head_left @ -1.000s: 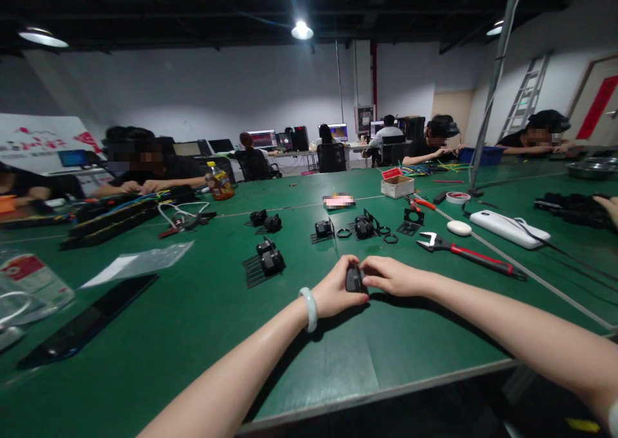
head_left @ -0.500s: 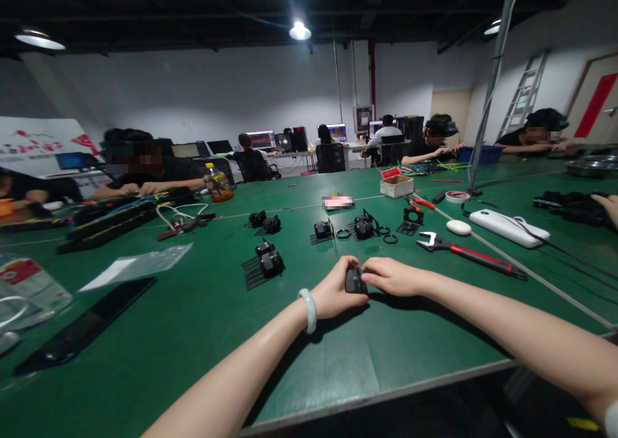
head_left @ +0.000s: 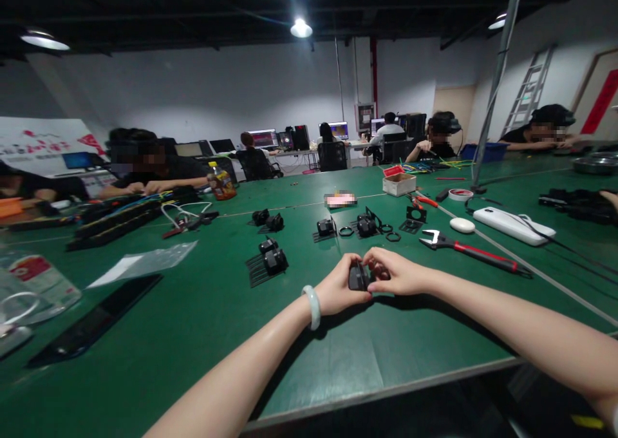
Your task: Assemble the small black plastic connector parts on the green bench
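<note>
My left hand (head_left: 338, 286), with a pale bangle on its wrist, grips a small black fitting (head_left: 358, 278) between thumb and fingers, just above the table. My right hand (head_left: 398, 272) is curled round the fitting's right end, thumb below and fingers above; that end is partly hidden. Beyond my hands stand similar black fittings on slotted plates, one (head_left: 324, 227) to the left and another (head_left: 365, 225) nearer the middle. Black ring nuts (head_left: 346, 231) lie beside them. A bare black bracket (head_left: 414, 218) sits farther right.
On the green table (head_left: 309, 373), an adjustable wrench (head_left: 476, 252) lies right, near a white power strip (head_left: 512, 225) and a white mouse-like object (head_left: 462, 225). More fittings (head_left: 275, 261), a plastic bag (head_left: 142, 264) and a dark phone-like slab (head_left: 96, 322) are left. Co-workers sit across the table.
My right hand's fingers have shifted from lying over the fitting's top to curling round its right end, with the thumb lower. My left hand keeps its hold. The view has shifted slightly.
</note>
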Demonstrator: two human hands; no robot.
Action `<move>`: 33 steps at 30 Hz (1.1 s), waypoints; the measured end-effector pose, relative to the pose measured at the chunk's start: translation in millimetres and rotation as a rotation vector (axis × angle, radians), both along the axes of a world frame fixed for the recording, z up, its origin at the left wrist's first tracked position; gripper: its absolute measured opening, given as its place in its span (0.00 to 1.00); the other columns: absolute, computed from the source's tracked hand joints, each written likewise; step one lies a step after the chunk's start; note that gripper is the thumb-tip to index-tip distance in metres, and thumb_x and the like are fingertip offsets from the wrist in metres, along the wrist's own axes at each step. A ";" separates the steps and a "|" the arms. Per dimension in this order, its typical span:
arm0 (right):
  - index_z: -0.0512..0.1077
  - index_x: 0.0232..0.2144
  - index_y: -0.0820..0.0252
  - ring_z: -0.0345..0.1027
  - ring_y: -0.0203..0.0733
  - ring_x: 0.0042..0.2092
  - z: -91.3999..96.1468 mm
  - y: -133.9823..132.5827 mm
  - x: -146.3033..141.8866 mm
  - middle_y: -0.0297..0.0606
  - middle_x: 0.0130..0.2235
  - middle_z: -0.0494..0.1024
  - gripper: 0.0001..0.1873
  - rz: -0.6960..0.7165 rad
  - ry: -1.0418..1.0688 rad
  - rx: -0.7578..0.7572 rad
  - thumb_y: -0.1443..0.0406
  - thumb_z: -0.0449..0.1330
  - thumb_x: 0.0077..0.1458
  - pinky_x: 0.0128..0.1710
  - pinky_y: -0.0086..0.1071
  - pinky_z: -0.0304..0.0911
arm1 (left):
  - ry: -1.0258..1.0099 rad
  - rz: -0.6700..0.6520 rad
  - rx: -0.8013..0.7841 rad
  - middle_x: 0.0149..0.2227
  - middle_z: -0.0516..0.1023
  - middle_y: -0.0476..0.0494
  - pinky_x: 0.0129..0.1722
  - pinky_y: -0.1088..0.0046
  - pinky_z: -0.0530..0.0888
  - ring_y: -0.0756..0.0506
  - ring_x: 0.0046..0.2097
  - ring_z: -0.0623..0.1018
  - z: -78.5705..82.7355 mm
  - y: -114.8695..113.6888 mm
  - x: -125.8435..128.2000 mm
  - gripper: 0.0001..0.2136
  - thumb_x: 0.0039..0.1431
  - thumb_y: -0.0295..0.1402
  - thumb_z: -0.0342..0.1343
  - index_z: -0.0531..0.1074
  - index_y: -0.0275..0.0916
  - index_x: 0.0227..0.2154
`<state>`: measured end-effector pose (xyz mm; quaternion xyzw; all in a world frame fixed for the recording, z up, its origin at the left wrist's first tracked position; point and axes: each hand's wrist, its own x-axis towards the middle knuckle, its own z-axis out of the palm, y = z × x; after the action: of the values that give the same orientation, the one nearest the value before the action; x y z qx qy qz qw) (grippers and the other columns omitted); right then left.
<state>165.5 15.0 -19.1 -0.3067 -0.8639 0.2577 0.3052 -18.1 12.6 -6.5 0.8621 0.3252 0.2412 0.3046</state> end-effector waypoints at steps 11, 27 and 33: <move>0.60 0.35 0.61 0.57 0.33 0.30 3.8 -2.3 -1.9 0.35 0.33 0.62 0.17 -0.033 -0.015 0.057 0.64 0.58 0.41 0.28 0.27 0.57 | 0.010 0.011 0.025 0.37 0.62 0.48 0.37 0.73 0.64 0.48 0.38 0.65 -2.4 2.8 -1.1 0.24 0.40 0.32 0.56 0.53 0.37 0.41; 0.61 0.34 0.62 0.58 0.34 0.32 5.4 0.0 -1.4 0.35 0.32 0.63 0.15 -0.035 -0.054 0.118 0.64 0.58 0.42 0.30 0.27 0.56 | 0.006 0.019 0.032 0.38 0.62 0.46 0.38 0.71 0.64 0.47 0.39 0.65 -2.2 4.0 -1.2 0.25 0.39 0.32 0.56 0.54 0.36 0.41; 0.61 0.35 0.62 0.58 0.34 0.32 5.0 -1.1 -2.1 0.35 0.32 0.64 0.15 -0.035 -0.052 0.113 0.64 0.57 0.42 0.30 0.27 0.56 | 0.003 0.019 0.023 0.37 0.62 0.47 0.37 0.72 0.65 0.48 0.38 0.65 -3.9 4.4 -1.8 0.25 0.39 0.32 0.56 0.54 0.36 0.41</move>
<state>163.4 13.9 -14.0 -0.3108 -0.8792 0.1951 0.3039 -19.9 16.9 -10.4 0.8629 0.3310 0.2464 0.2918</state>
